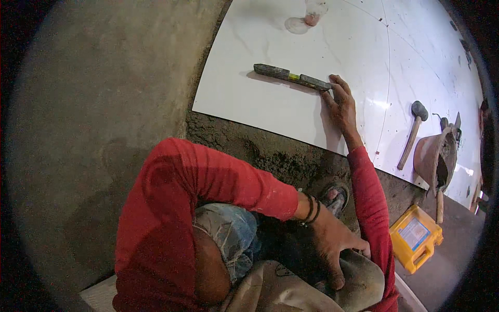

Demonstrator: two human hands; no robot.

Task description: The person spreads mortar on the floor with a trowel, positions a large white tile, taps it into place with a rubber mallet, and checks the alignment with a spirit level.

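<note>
A dark spirit level (pixel 291 77) with a yellow-green vial section lies across a large white marble-look tile (pixel 249 99). My right hand (pixel 343 104) reaches over the tile and pinches the level's right end between thumb and fingers. My left arm, in a red sleeve, crosses in front of me. My left hand (pixel 332 236), with dark bands at its wrist, rests over my bent knee (pixel 364 281), thumb and fingers apart. Some of its fingertips are hidden round the knee.
Rough mortar (pixel 249 138) borders the tile's near edge. On the right are a rubber mallet (pixel 410 132), a mortar-stained bucket (pixel 429 156) and a yellow jerrycan (pixel 416 239). A bare concrete surface (pixel 104 78) fills the left. Smudged clear plastic-like pieces (pixel 301 23) sit at the far edge.
</note>
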